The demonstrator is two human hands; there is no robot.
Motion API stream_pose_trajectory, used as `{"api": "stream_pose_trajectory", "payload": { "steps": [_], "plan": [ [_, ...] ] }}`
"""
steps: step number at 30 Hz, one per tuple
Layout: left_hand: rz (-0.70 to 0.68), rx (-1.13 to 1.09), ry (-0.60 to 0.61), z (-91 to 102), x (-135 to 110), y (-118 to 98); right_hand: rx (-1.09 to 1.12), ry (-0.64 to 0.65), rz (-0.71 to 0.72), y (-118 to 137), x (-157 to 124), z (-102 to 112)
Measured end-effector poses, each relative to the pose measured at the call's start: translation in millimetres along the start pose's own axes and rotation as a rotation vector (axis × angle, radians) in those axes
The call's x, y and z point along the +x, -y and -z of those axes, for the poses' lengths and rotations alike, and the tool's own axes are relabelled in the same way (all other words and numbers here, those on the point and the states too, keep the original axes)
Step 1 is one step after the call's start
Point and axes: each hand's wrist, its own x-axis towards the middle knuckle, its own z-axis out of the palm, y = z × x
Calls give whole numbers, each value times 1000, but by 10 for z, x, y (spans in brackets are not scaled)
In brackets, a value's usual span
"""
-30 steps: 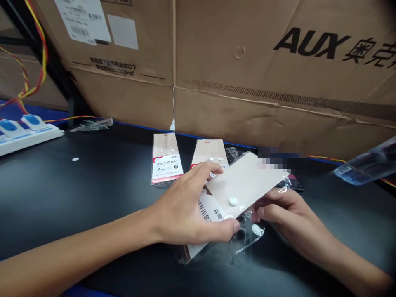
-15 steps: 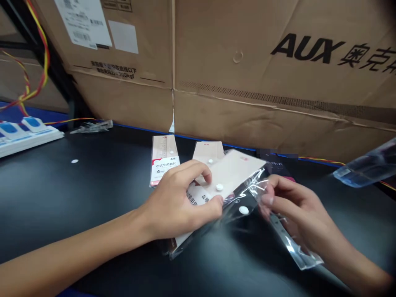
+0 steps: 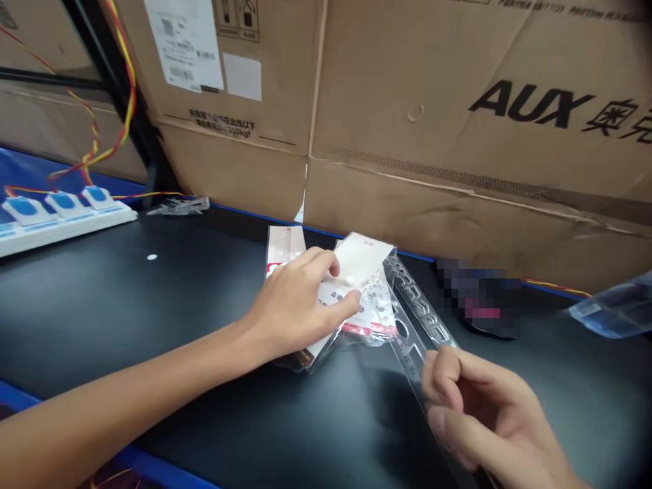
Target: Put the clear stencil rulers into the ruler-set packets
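My left hand [image 3: 298, 305] grips a beige packet card [image 3: 356, 265] in a clear plastic bag, holding it down on the black table [image 3: 153, 319]. The card bears a red and white label with print. My right hand [image 3: 468, 407] is closed in a pinch on a clear plastic ruler [image 3: 415, 319] that runs from the packet toward me. Another packet of the same kind [image 3: 282, 241] lies flat just behind my left hand.
Large brown cardboard boxes [image 3: 432, 136] wall off the back of the table. A white power strip with blue switches [image 3: 56, 214] and red and yellow wires sits at the left. A clear plastic bag [image 3: 611, 309] lies at the right edge. A small white dot [image 3: 151, 257] rests on the table.
My right hand has drawn the clear ruler out of the packet, toward me and to the right. My left hand has pressed the packet lower onto the table. The view has shifted right.
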Motion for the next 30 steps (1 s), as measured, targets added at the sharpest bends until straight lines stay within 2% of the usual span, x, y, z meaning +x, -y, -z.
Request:
{"api": "stream_pose_trajectory", "payload": {
  "steps": [5, 14, 17, 23, 30],
  "plan": [
    [8, 19, 9, 24, 24, 26, 42, 60, -36, -2, 32, 12],
    [-68, -42, 71, -68, -65, -43, 48, 43, -123, 59, 57, -14],
    [-74, -77, 91, -79, -81, -45, 19, 50, -69, 16, 75, 51],
    [-50, -102, 105, -71, -78, -26, -100, 187, 165, -52, 27, 137],
    [-34, -142, 120, -65, -88, -42, -146, 188, 361, -28, 32, 96]
  ]
}}
